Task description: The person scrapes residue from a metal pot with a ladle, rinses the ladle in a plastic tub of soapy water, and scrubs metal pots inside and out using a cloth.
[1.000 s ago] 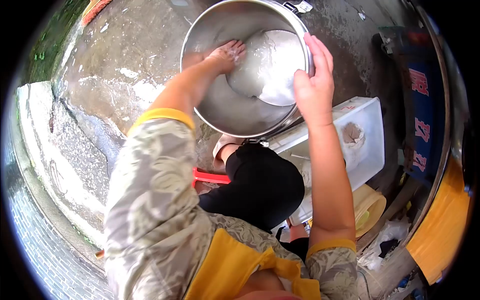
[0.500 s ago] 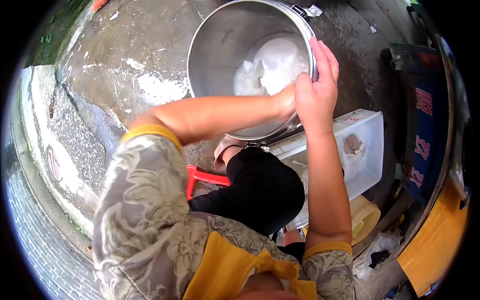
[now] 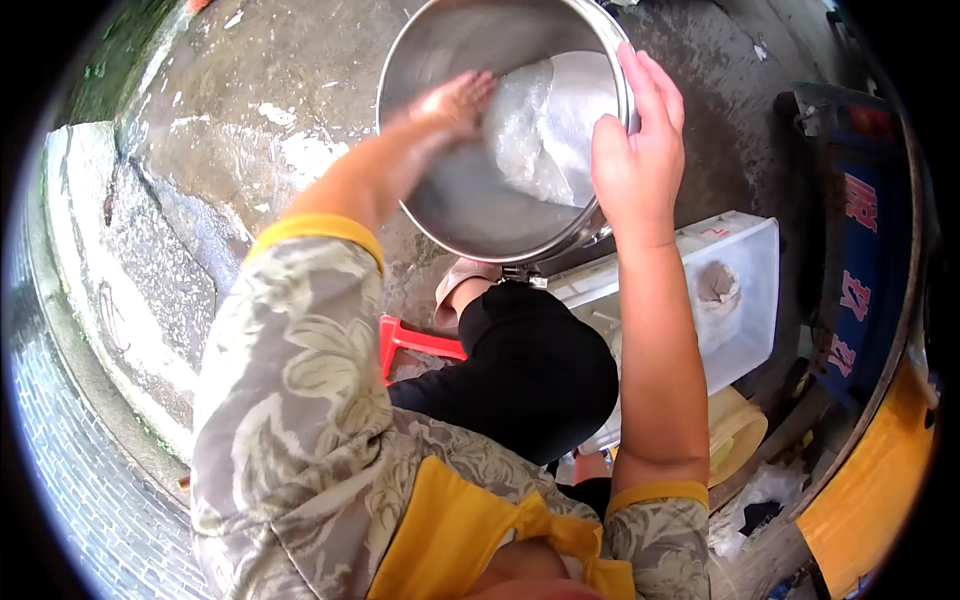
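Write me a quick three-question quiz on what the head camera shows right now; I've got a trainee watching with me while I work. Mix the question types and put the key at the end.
1. Multiple choice: where does the right hand have its grip on the steel pot?
A) On the rim
B) On the inner floor
C) On the clamp at the side nearest the person

2. True or false: the left hand is inside the pot.

3. Fill in the blank: the plastic piece on the picture's left side of the black trouser leg is coloured ____.

Key: 1. A; 2. True; 3. red.
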Demonstrator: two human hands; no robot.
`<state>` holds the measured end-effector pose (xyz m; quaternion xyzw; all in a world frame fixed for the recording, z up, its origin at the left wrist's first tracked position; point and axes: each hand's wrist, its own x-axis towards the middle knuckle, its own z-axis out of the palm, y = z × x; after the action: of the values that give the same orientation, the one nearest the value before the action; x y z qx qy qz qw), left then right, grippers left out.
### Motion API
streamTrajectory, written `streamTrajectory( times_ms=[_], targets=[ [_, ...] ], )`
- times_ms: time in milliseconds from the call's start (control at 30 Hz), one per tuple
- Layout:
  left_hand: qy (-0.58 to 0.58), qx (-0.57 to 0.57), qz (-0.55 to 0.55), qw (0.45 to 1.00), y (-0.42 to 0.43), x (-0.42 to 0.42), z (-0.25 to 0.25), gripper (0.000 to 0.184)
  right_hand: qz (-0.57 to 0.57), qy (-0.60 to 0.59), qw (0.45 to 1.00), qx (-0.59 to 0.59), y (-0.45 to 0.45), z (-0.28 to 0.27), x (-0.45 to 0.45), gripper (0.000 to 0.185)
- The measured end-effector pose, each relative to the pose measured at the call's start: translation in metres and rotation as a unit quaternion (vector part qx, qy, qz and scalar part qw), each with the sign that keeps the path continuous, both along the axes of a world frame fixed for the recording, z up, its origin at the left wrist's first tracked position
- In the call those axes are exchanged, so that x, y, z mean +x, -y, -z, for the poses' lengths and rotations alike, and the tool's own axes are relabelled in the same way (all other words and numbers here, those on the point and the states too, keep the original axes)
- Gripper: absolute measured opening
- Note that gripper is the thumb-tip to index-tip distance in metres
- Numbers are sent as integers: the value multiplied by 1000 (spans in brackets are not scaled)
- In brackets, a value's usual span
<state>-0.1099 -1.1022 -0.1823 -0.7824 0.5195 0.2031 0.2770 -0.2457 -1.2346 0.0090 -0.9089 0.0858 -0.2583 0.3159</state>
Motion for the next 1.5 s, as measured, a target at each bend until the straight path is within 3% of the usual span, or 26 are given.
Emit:
streamTrajectory(
  times_ms=[33,67,100,133,167,200,233,267,333,400,467,533,600,633,667,733,800,833,867,933,1000,1133,1267,1333,1400,1500],
  targets=[
    [-49,-7,-121,991,14,-32,26,75,-1,-3,1000,2,-2,-1,0,54],
    [-148,-39,-224,962,22,-67,7,79,-6,1,1000,10,-4,-3,4,53],
    [-324,-124,-395,850,30,-91,-35,80,-13,7,1000,15,-5,-5,7,52],
    [-546,-260,-372,704,61,-119,20,64,-16,6,1000,15,-6,-6,9,52],
    [-765,-292,-329,471,90,-146,70,49,-13,-5,999,38,-5,-7,10,51],
    [-795,-233,-464,313,96,-143,-10,52,-9,-14,998,61,-3,-9,12,51],
    [-808,-312,-415,278,128,-146,-10,38,-9,-11,1000,23,2,-6,14,51],
    [-807,-314,-414,282,119,-136,-30,38,-9,-6,1000,23,5,-4,18,51],
    [-803,-381,-440,129,80,-108,-109,41,16,-27,999,43,6,-1,23,52],
    [-759,-397,-496,144,50,-101,-163,42,31,-13,999,32,3,6,25,50],
    [-707,-416,-553,149,25,-106,-180,44,37,-4,999,21,-8,10,26,48],
    [-659,-487,-523,235,4,-112,-177,53,43,10,998,33,-21,11,20,44],
    [-520,-610,-406,439,-6,-116,-154,55,22,-17,997,76,-30,3,10,40],
    [-406,-637,-368,543,-15,-116,-153,57,-7,-9,959,284,-28,3,5,39],
    [-332,-619,-413,580,-26,-122,-172,59,-33,-6,878,478,-24,5,-1,39],
    [-215,-658,-381,613,-38,-111,-159,53,69,11,871,487,2,14,-5,41],
    [-288,-613,-433,595,-53,-97,-158,51,136,-52,938,315,45,44,-8,47],
    [-298,-603,-439,596,-62,-92,-159,52,144,-91,961,217,91,89,-11,53],
    [-291,-606,-442,594,-70,-88,-157,52,213,-173,947,166,90,85,-15,60],
    [-325,-623,-435,563,-88,-87,-148,53,254,-182,928,203,108,118,-17,55],
    [-360,-634,-442,522,-107,-86,-132,55,146,-231,865,421,105,119,-23,48],
    [-417,-580,-541,443,-153,-64,-128,53,152,-294,855,400,76,99,-15,37],
    [-287,-630,-597,405,-176,-15,-113,48,93,-328,882,326,40,92,11,31],
    [-211,-617,-591,474,-194,25,-105,47,91,-321,859,387,16,84,18,26],
    [-198,-589,-643,449,-213,52,-120,49,54,-270,835,477,-18,66,24,23],
    [-173,-620,-647,408,-260,83,-88,45,-1,-226,833,504,-55,56,40,17]
  ],
)
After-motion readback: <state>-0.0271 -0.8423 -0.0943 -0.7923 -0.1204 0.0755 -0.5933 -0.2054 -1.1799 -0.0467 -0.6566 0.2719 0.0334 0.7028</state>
